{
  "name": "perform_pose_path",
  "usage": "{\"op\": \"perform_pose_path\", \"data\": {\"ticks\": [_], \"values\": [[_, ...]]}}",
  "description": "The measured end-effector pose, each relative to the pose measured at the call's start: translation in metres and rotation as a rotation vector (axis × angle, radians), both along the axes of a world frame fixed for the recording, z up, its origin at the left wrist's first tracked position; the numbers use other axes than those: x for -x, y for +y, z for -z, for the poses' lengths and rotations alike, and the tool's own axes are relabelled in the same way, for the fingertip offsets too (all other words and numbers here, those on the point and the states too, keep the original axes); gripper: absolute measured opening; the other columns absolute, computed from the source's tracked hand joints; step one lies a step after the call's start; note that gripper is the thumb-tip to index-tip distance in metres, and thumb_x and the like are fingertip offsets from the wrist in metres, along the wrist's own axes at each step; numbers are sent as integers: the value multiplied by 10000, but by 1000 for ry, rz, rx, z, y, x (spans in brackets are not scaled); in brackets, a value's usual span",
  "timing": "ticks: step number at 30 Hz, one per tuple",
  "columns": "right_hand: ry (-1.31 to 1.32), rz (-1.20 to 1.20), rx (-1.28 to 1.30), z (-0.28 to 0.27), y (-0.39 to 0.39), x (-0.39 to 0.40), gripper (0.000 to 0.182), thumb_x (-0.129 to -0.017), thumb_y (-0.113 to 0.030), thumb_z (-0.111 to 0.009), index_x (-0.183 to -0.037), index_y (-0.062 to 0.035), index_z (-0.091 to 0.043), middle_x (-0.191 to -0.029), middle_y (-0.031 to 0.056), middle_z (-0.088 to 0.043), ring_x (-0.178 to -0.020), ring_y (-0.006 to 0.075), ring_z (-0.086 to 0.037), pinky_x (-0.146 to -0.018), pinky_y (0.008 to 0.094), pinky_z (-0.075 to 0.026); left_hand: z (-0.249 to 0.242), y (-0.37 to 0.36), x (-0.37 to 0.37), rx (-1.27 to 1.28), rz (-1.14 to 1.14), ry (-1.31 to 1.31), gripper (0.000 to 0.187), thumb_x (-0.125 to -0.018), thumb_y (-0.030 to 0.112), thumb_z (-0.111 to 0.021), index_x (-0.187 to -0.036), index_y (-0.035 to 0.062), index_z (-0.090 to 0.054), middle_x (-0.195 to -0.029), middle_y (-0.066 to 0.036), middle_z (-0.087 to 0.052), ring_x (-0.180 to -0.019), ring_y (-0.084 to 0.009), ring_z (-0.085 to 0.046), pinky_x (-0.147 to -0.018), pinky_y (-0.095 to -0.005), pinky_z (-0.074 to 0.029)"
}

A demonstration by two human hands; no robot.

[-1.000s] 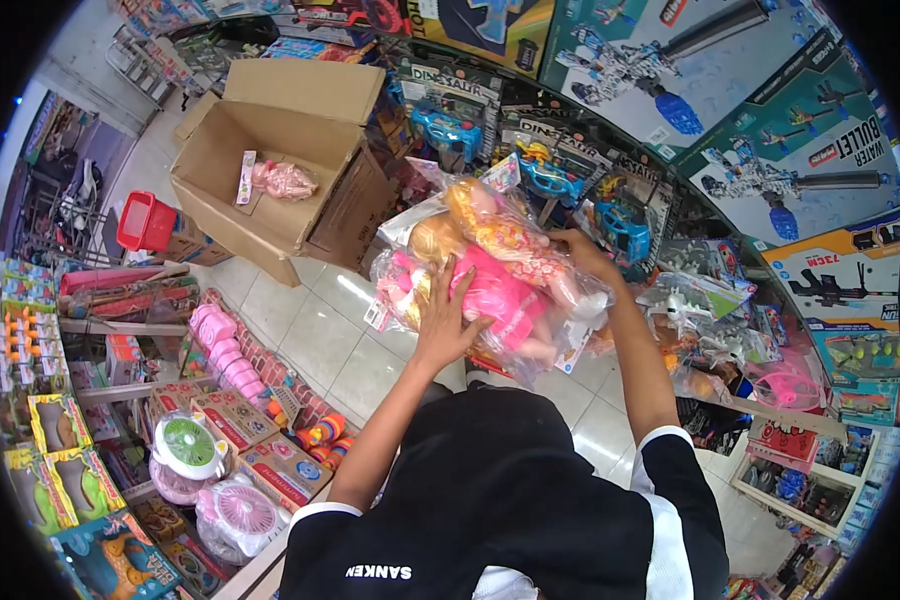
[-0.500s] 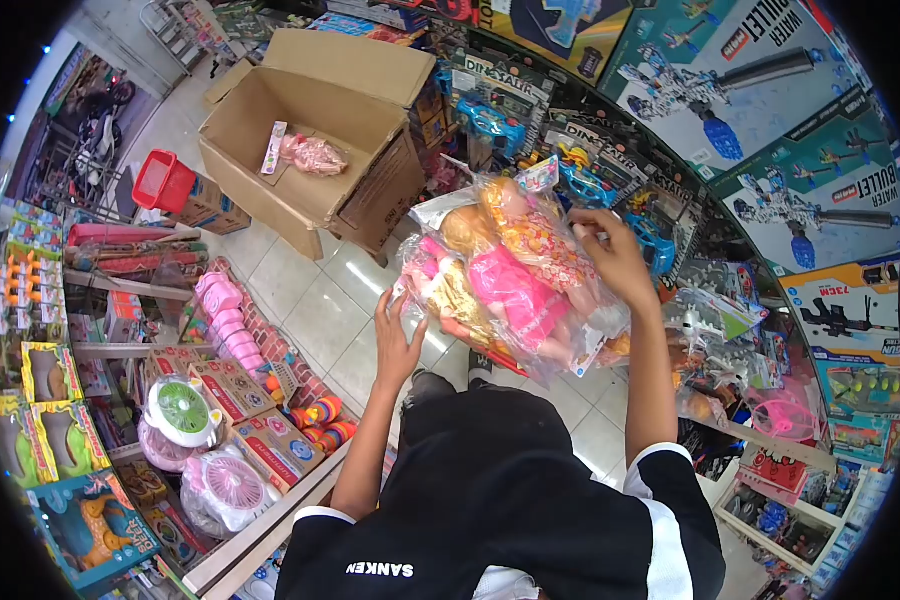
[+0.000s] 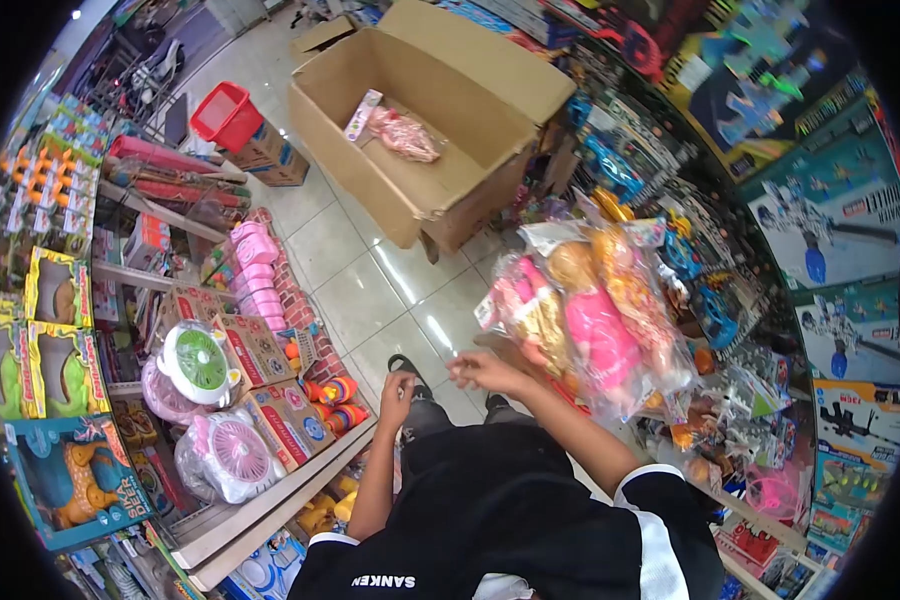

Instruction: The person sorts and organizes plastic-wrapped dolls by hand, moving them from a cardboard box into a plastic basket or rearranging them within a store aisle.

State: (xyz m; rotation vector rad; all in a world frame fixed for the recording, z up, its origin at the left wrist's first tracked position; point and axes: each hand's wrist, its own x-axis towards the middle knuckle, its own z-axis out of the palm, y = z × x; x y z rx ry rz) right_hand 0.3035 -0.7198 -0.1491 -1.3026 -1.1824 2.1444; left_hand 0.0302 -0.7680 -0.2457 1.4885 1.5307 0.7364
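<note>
My left hand [image 3: 398,394] is above my lap, its fingers loosely curled together and nothing visible in them. To its right, my right hand [image 3: 488,371] reaches inward with bent fingers slightly apart, holding nothing I can see. The two hands do not touch. Beyond my right forearm several dolls in clear plastic bags lie on the right-hand display: a doll in a pink dress [image 3: 602,330], one in an orange floral dress [image 3: 638,285] and one in gold and pink [image 3: 540,315]. My right hand is apart from them.
A large open cardboard box [image 3: 425,200] stands ahead, with one bagged pink doll [image 3: 402,134] inside. A red bin [image 3: 222,115] rests on a smaller carton. Shelves on the left hold bagged fans [image 3: 232,460] and boxed toys; boxed toy guns [image 3: 860,420] line the right.
Both hands have come together in front of my body; the right one has left the bagged dolls. The view has shifted, so the box appears further right.
</note>
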Motion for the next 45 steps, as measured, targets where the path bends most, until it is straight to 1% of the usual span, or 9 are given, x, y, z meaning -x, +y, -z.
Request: {"op": "perform_pose_path", "data": {"ticks": [8, 10, 12, 14, 26, 34, 38, 39, 45], "values": [[-628, -106, -227, 292, -46, -11, 398, -866, -207, -600, -1208, -5, -617, -770, 103, -683, -651, 156, -651, -542, 331, -508, 175, -112, 218, 677, 15, 296, 375, -962, 375, -568, -917, 25, -694, -789, -113, -670, -771, -171, -640, -726, -327, -509], [-915, -189, 44, 218, -40, -10, 459, -859, -239, -600, -1235, 24, -585, -809, 142, -708, -705, 199, -693, -587, 357, -548, 173, -115, 244, 813, 182, 295, 494, -954, 451, -476, -1022, -1, -666, -962, -182, -686, -913, -282, -683, -784, -423, -503], [-984, -196, 298, 217, -54, -21, 548, -870, -355, -595, -1256, 32, -559, -912, 159, -722, -755, 240, -715, -646, 393, -575, 174, -132, 274, 1321, -273, -3, 434, -961, 426, -470, -1097, 54, -647, -998, -115, -684, -868, -271, -689, -734, -422, -500], [-949, 14, 461, 131, -45, 2, 565, -887, -406, -585, -1246, 29, -563, -992, 157, -718, -786, 260, -725, -674, 416, -582, 172, -130, 294, 1310, -297, -38, 409, -957, 415, -476, -1094, 65, -640, -992, -105, -680, -832, -264, -682, -711, -417, -495], [-654, 230, 477, 203, 36, 54, 319, -912, -208, -549, -1195, -81, -622, -946, 116, -714, -726, 196, -685, -614, 348, -544, 149, 72, 317, 1056, -234, -228, 225, -949, 221, -537, -800, 72, -616, -739, -81, -640, -575, -198, -611, -461, -328, -432], [-734, -171, 214, 246, 155, 57, 211, -839, -135, -646, -1031, -56, -685, -761, 85, -703, -608, 207, -700, -518, 390, -571, 130, 255, 302, 818, -195, -67, 372, -963, 260, -566, -1145, -63, -594, -1007, -160, -671, -794, -234, -656, -643, -336, -554], [-546, 15, 344, 257, 186, 48, 375, -903, -273, -609, -1257, -150, -585, -978, 100, -723, -753, 224, -723, -636, 392, -584, 98, 336, 308, 844, -73, 102, 321, -972, 238, -487, -1145, -6, -601, -910, -93, -676, -730, -193, -644, -573, -352, -482], [-47, 334, 626, 398, 154, 23, 427, -943, -382, -555, -1293, -137, -541, -1047, 107, -710, -821, 245, -723, -702, 426, -570, 126, 350, 322, 770, -42, 97, 268, -948, 209, -504, -1065, 7, -638, -879, -78, -668, -702, -193, -629, -570, -336, -477], [-345, 888, 612, 419, 125, 39, 732, -916, -279, -674, -1418, 81, -283, -1271, 225, -544, -735, 298, -629, -578, 438, -581, 131, 450, 331, 522, 6, 187, 233, -903, 217, -556, -837, 15, -652, -693, -44, -585, -637, -189, -559, -579, -352, -436]]}}
